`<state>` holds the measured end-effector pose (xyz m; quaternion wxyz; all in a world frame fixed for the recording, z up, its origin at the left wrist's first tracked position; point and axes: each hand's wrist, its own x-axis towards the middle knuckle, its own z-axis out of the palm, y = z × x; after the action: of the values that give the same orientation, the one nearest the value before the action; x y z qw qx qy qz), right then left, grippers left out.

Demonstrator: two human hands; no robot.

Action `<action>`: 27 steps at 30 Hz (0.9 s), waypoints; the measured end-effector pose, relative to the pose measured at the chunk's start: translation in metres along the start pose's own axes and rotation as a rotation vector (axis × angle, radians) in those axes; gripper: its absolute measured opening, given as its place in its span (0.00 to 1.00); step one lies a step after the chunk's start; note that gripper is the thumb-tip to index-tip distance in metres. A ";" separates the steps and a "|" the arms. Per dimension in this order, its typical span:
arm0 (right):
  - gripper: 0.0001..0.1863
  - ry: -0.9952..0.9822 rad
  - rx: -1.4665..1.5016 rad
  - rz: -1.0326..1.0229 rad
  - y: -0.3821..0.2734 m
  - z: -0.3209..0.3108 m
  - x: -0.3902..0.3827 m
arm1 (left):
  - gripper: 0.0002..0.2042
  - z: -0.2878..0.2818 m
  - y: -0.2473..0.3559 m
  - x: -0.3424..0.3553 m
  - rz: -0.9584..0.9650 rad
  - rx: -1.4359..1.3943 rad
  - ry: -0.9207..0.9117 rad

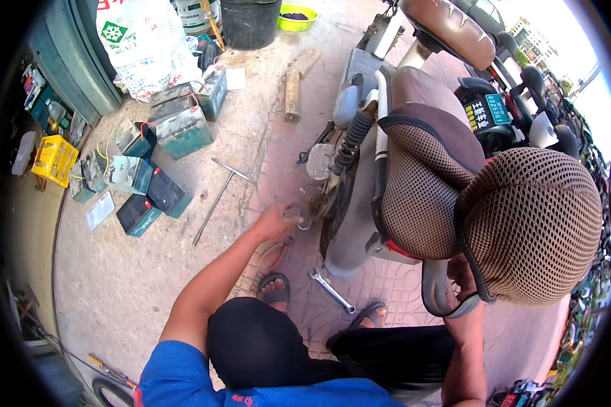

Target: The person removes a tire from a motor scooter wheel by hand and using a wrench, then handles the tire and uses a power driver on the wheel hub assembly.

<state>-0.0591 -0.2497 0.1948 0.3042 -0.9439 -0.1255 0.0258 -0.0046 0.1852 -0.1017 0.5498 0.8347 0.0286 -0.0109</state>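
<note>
An electric scooter [356,237] stands in front of me, its rear end near me and a brown mesh cover [533,224] over the seat. My right hand [460,277] is closed round the grey grab rail [436,292] behind the seat, partly hidden by the cover. Low at the scooter's left side, my left hand [277,222] is by the rear wheel area, beside a small curved metal piece [304,221]. Its fingers are blurred, so whether they grip that piece is unclear. Pliers with reddish handles [275,254] and a combination wrench [332,292] lie on the paving near my feet.
To the left lie a T-handle wrench [214,207] and several scooter batteries [184,133] with loose wires. Farther off are a wooden block [292,95], a white sack [146,47], a black bucket [250,24] and a yellow-green basin [297,24]. Parked scooters [495,115] line the right.
</note>
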 end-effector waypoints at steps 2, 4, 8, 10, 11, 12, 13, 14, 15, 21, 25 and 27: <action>0.18 -0.027 -0.067 -0.088 -0.006 -0.010 0.008 | 0.28 -0.005 0.013 0.041 -0.040 -0.173 -0.007; 0.20 -0.046 0.091 -0.040 -0.011 -0.014 0.013 | 0.29 -0.007 0.019 0.070 -0.053 -0.319 -0.098; 0.17 0.014 0.334 0.044 -0.010 -0.007 0.016 | 0.28 0.003 0.016 0.099 -0.126 -0.496 -0.219; 0.17 0.061 0.241 -0.021 -0.006 -0.003 0.018 | 0.28 0.006 0.011 0.106 -0.119 -0.567 -0.229; 0.18 0.067 0.238 -0.016 -0.003 0.000 0.020 | 0.28 0.007 0.009 0.108 -0.151 -0.587 -0.239; 0.18 0.077 0.235 -0.012 -0.001 0.001 0.023 | 0.28 0.008 0.007 0.110 -0.124 -0.596 -0.248; 0.19 0.086 0.232 -0.009 0.000 0.002 0.025 | 0.28 0.008 0.005 0.111 -0.120 -0.597 -0.259; 0.19 0.097 0.228 -0.007 0.000 0.004 0.029 | 0.27 0.009 0.004 0.112 -0.132 -0.589 -0.257; 0.19 0.101 0.222 -0.006 0.000 0.005 0.032 | 0.27 0.009 0.002 0.112 -0.116 -0.587 -0.263; 0.22 0.048 0.170 -0.034 -0.010 0.019 0.047 | 0.26 0.010 0.001 0.112 -0.076 -0.519 -0.214; 0.24 -0.063 0.102 -0.061 -0.016 0.034 0.056 | 0.28 0.004 0.007 0.116 -0.123 -0.530 -0.256; 0.25 -0.118 0.079 -0.075 -0.018 0.043 0.062 | 0.27 0.002 0.010 0.117 -0.086 -0.539 -0.274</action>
<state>-0.0087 -0.1956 0.1713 0.3339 -0.9227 -0.1776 0.0749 0.1124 0.1835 -0.0991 0.7492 0.6476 -0.0086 -0.1386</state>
